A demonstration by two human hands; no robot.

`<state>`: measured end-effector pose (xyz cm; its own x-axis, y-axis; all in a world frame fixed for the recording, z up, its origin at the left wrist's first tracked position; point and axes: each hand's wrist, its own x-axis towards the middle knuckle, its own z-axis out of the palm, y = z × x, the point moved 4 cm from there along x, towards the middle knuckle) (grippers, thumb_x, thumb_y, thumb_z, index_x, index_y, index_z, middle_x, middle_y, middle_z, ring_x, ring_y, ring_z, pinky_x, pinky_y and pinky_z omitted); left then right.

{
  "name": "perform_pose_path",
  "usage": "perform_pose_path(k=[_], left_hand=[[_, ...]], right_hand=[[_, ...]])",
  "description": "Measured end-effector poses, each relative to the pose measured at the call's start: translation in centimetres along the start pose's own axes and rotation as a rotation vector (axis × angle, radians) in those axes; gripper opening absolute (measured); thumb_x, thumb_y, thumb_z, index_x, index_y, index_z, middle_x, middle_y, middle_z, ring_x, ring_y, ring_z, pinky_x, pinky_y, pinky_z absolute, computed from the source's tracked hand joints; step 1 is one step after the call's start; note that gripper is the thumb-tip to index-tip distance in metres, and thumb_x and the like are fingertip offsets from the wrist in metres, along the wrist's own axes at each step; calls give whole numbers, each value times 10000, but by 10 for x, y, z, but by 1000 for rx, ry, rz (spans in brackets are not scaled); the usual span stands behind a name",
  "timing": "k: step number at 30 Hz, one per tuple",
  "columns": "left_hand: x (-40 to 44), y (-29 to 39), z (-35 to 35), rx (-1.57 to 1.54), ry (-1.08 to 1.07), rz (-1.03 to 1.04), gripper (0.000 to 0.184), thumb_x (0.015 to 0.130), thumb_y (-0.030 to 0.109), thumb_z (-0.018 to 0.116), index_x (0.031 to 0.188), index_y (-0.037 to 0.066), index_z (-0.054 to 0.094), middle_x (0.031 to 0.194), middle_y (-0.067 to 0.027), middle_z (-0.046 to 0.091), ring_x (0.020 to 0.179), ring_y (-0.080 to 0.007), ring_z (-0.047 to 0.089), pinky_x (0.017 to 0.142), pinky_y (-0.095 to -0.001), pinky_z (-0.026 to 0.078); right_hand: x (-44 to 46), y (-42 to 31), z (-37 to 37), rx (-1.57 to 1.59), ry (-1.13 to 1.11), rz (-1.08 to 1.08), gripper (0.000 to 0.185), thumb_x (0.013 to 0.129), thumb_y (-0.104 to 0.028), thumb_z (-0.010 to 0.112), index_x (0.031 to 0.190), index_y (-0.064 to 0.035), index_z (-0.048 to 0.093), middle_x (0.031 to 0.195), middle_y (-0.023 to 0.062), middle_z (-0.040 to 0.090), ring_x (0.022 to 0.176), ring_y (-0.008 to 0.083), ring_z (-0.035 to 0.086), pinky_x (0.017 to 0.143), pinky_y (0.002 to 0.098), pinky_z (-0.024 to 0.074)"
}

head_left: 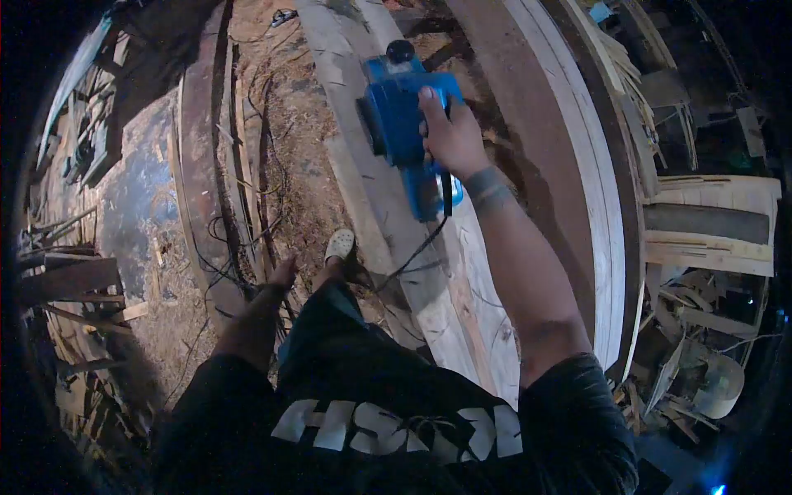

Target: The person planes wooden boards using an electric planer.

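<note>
My right hand [452,136] is wrapped round the handle of a blue electric planer [404,107], which has a black front knob and a black round part on its left side. The planer rests on a long pale wooden beam [363,177], and its dark cord [412,256] trails back over the wood. My left hand [283,272] hangs low on the left, above the shavings-covered ground, beside a light clog [339,245] on my foot. Its fingers are too small and dark to make out.
Long planks [590,165] run along the right of the beam. Wood shavings [301,148] and loose cables [219,268] cover the ground at left. Scrap wood is piled at both sides, with a pale bucket [718,386] at the lower right.
</note>
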<state>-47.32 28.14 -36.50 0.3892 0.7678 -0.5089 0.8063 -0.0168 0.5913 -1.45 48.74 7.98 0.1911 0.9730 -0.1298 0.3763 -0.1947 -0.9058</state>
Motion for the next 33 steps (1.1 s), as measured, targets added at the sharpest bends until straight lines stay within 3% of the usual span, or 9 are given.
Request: perform_pose_path(k=[8, 14, 17, 20, 23, 24, 27, 29, 33], left_hand=[[-59, -47, -48, -617, 182, -334, 525, 1053, 580, 529, 981, 78, 665, 770, -81, 650, 618, -194, 625, 564, -362, 505], [2, -14, -60, 118, 402, 75, 421, 1079, 302, 503, 1465, 134, 506, 1103, -164, 670, 894, -324, 676, 752, -454, 558], [19, 21, -66, 246, 327, 122, 486, 1084, 232, 489, 1568, 189, 470, 1191, -168, 681, 946, -349, 680, 798, -483, 561], [41, 51, -82, -242, 157, -41, 457, 1077, 335, 519, 1499, 162, 540, 1147, -126, 695, 856, -300, 647, 761, -474, 546], [68, 84, -93, -1094, -187, -514, 516, 1051, 451, 566, 1425, 98, 592, 1130, -101, 708, 820, -271, 641, 742, -453, 534], [72, 108, -104, -1305, -127, -500, 625, 1020, 582, 568, 1358, 57, 610, 1105, -80, 716, 836, -243, 657, 741, -395, 534], [69, 228, -157, -1328, 129, -368, 669, 1023, 652, 511, 1316, 61, 623, 1134, -82, 719, 848, -241, 666, 791, -410, 548], [98, 258, -152, -1422, 115, -230, 680, 1008, 702, 510, 1341, 120, 618, 1150, -62, 709, 954, -246, 679, 819, -412, 558], [128, 357, -149, -1655, 139, 32, 655, 1058, 672, 425, 1374, 127, 603, 1315, -73, 652, 1087, -262, 655, 964, -455, 544]], right_hand=[[122, -26, 42, -59, -14, -140, 703, 1028, -638, 548, 984, 55, 656, 719, 147, 674, 634, 255, 694, 634, 436, 571], [221, -67, 78, -217, -8, -30, 760, 1049, -659, 460, 1440, -10, 409, 1338, 206, 561, 1202, 382, 617, 1053, 517, 474], [243, -71, 84, -255, -12, -81, 683, 1047, -640, 492, 1321, -15, 473, 1173, 168, 588, 1027, 324, 625, 910, 472, 492], [227, -61, 77, -263, -9, -187, 622, 1046, -621, 524, 1203, -20, 537, 1008, 129, 614, 852, 265, 632, 767, 427, 511], [155, -30, 51, -241, -5, -299, 581, 1044, -602, 556, 1084, -25, 601, 844, 91, 641, 677, 206, 639, 625, 381, 529], [112, -18, 37, -226, 5, -298, 572, 1044, -596, 566, 1045, -26, 622, 789, 79, 650, 619, 186, 641, 577, 366, 535], [-68, 2, -25, -189, 65, -265, 499, 1089, -437, 557, 1328, -2, 606, 1085, 240, 724, 1006, 357, 709, 897, 451, 540], [-189, 40, -67, -89, -55, 79, 434, 1093, -356, 584, 1351, -6, 576, 859, 23, 640, 744, 116, 593, 668, 321, 509], [-436, 158, -147, -301, -67, 252, 575, 1057, -271, 576, 1488, 81, 433, 1140, 233, 665, 1037, 351, 655, 927, 457, 503]])
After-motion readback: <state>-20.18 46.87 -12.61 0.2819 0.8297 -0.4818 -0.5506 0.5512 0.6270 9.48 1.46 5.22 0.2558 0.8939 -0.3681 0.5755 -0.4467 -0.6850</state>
